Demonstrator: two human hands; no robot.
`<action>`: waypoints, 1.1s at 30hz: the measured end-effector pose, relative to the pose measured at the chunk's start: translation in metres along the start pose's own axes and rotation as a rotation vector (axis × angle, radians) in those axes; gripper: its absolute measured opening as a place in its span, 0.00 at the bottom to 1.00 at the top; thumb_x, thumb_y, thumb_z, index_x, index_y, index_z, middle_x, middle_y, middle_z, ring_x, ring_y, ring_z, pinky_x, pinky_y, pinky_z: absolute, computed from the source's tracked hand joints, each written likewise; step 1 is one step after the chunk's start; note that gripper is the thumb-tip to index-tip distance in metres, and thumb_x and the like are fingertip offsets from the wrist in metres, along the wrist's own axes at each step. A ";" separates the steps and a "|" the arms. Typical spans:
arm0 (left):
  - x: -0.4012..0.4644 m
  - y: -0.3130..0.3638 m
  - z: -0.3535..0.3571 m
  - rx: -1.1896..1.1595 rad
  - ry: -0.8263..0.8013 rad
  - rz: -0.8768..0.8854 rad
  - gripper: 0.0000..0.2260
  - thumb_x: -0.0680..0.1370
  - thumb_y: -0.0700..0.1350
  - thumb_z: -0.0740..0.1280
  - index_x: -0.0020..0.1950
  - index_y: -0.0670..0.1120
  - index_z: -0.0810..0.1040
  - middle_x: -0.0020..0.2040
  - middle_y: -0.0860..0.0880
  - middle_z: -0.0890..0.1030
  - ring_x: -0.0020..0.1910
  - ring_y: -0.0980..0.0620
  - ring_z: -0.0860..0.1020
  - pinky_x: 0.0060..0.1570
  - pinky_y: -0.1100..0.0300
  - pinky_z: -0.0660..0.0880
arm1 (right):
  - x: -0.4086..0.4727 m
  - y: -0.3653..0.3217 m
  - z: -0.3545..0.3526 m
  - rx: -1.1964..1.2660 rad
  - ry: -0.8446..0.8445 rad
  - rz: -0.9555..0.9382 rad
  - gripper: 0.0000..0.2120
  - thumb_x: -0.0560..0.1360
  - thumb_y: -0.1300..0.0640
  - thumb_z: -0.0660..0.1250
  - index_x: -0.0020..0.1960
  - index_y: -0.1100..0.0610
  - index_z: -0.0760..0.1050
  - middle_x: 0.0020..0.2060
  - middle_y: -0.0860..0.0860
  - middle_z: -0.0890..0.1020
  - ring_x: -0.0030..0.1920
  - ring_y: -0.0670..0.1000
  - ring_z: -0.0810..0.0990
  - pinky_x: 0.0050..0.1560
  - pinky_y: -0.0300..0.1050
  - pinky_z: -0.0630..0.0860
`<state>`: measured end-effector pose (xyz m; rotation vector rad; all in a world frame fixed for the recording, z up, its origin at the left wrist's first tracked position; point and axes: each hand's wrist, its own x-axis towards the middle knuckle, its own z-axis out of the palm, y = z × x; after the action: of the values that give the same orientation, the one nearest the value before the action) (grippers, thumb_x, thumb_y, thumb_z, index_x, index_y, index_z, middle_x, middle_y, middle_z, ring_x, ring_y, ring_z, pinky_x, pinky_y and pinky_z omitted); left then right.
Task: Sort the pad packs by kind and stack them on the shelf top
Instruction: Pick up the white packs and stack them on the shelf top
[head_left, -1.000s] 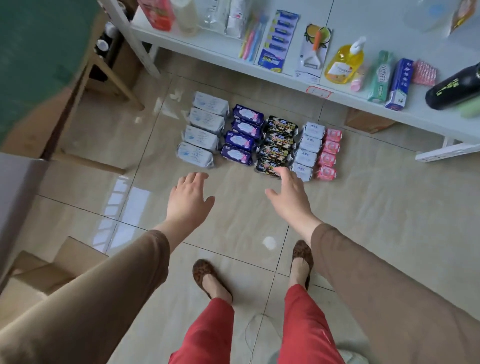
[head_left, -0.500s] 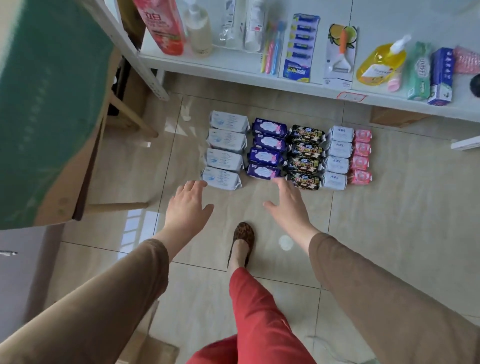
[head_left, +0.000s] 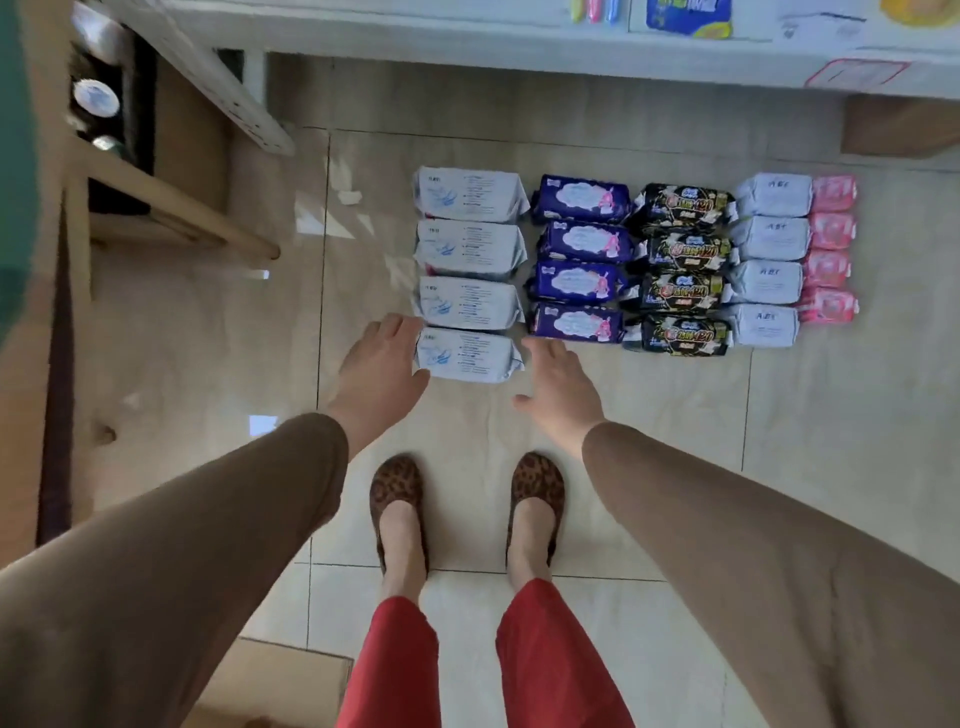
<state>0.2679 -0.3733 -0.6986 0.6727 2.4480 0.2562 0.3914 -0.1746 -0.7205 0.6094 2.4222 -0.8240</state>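
Pad packs lie on the tiled floor in five columns: large white packs (head_left: 470, 249), purple packs (head_left: 579, 262), black packs (head_left: 683, 270), small white packs (head_left: 771, 260) and pink packs (head_left: 831, 249). My left hand (head_left: 382, 371) reaches down with straight fingers at the left end of the nearest large white pack (head_left: 467, 356). On that pack's right end, my right hand (head_left: 563, 389) hovers, fingers spread. Neither hand grips anything. The white shelf top (head_left: 519, 39) runs along the upper edge.
Toothbrushes (head_left: 595, 8) and a blue card pack (head_left: 688, 15) lie on the shelf. A wooden stool frame (head_left: 171, 202) stands at left, a cardboard box (head_left: 280, 680) by my left leg, another box (head_left: 898, 127) under the shelf. My feet stand just behind the packs.
I have stepped closer and bent down. Both hands have dropped toward the nearest large white pack, now flanking its two ends. The packs have not moved.
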 end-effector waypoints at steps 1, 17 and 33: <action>0.014 -0.007 0.009 -0.002 -0.012 0.023 0.26 0.74 0.44 0.70 0.71 0.45 0.69 0.66 0.44 0.72 0.62 0.42 0.71 0.57 0.48 0.72 | 0.010 0.004 0.011 -0.015 0.010 -0.005 0.36 0.72 0.58 0.74 0.74 0.53 0.61 0.68 0.55 0.69 0.65 0.58 0.70 0.60 0.51 0.72; 0.129 -0.048 0.096 0.118 0.049 0.103 0.34 0.72 0.50 0.71 0.74 0.47 0.61 0.72 0.45 0.63 0.61 0.40 0.68 0.47 0.46 0.75 | 0.075 0.009 0.138 -0.143 0.038 0.101 0.32 0.69 0.53 0.75 0.67 0.56 0.64 0.62 0.52 0.68 0.58 0.54 0.71 0.36 0.49 0.78; 0.073 -0.043 0.051 -0.028 0.002 -0.044 0.30 0.67 0.54 0.76 0.62 0.49 0.66 0.56 0.48 0.69 0.49 0.42 0.76 0.41 0.49 0.76 | -0.005 0.076 0.066 0.160 0.065 -0.024 0.32 0.66 0.57 0.76 0.66 0.53 0.66 0.61 0.48 0.69 0.54 0.52 0.77 0.45 0.43 0.74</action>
<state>0.2292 -0.3708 -0.7893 0.6061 2.4530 0.2734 0.4578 -0.1647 -0.7949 0.6778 2.4416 -1.0298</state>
